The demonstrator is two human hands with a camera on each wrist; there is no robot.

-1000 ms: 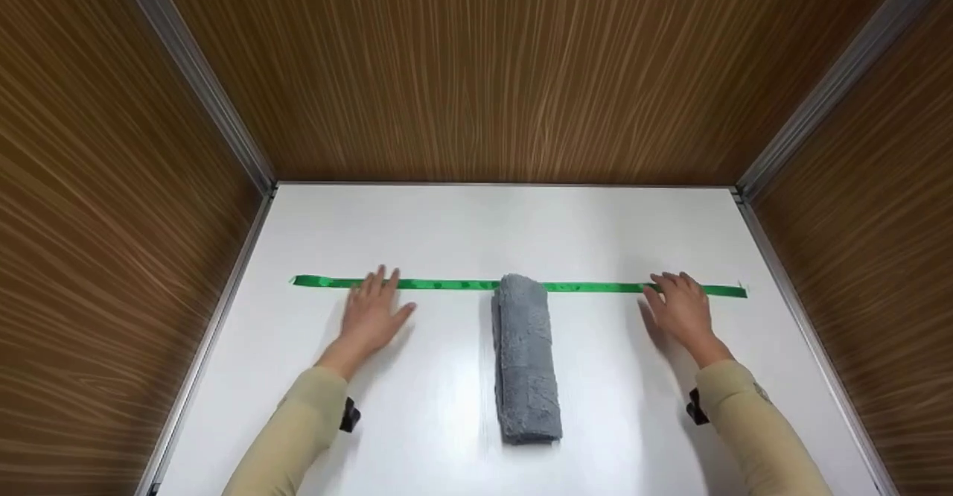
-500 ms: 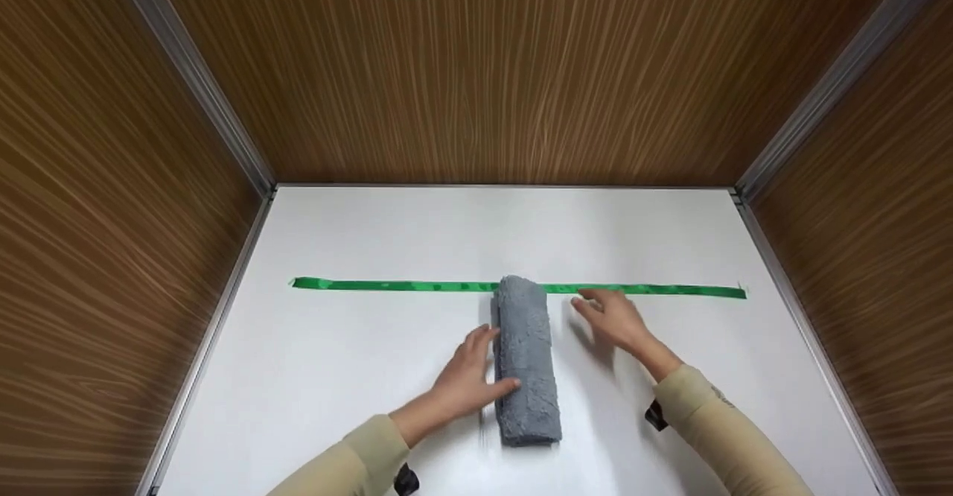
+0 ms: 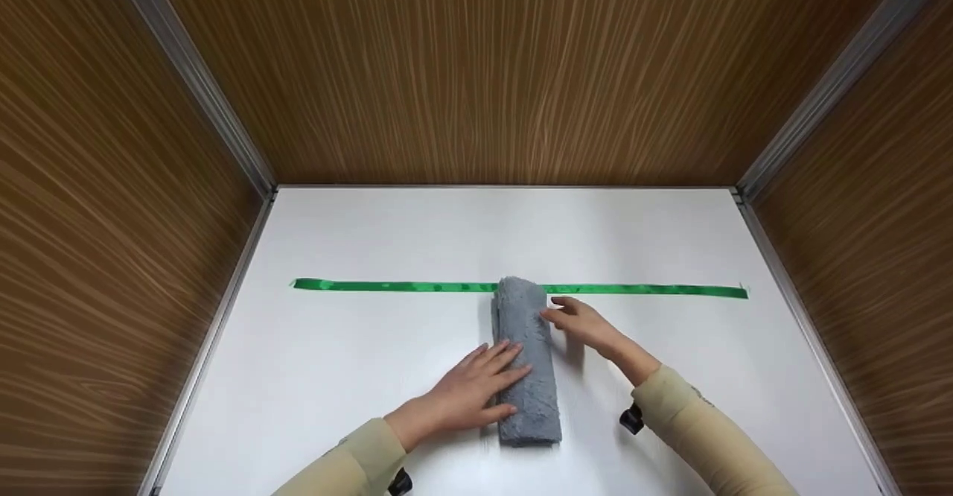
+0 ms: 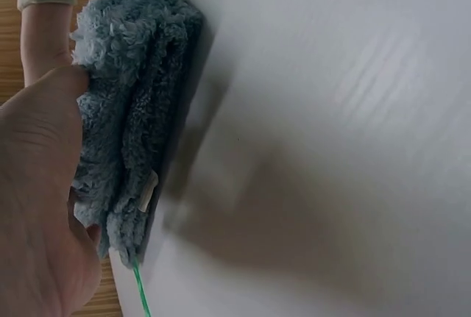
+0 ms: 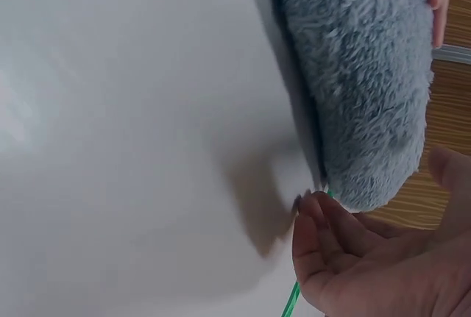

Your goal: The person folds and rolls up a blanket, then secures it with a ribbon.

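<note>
Beige sleeves, bare hands

Both arms wear long beige sleeves (image 3: pixel 692 429), a small black device (image 3: pixel 631 419) strapped at each wrist (cameras, apparently); left hand (image 3: pixel 469 395) and right hand (image 3: pixel 584 325) ungloved.

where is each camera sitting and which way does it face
head: on the head, looking forward and down at the white table, rolled grey towel, green ribbon; shows both sleeves, left hand, right hand.
left wrist: beside the left hand, facing the towel's end.
right wrist: beside the right hand, facing the towel's side.
All three share towel and ribbon.
</note>
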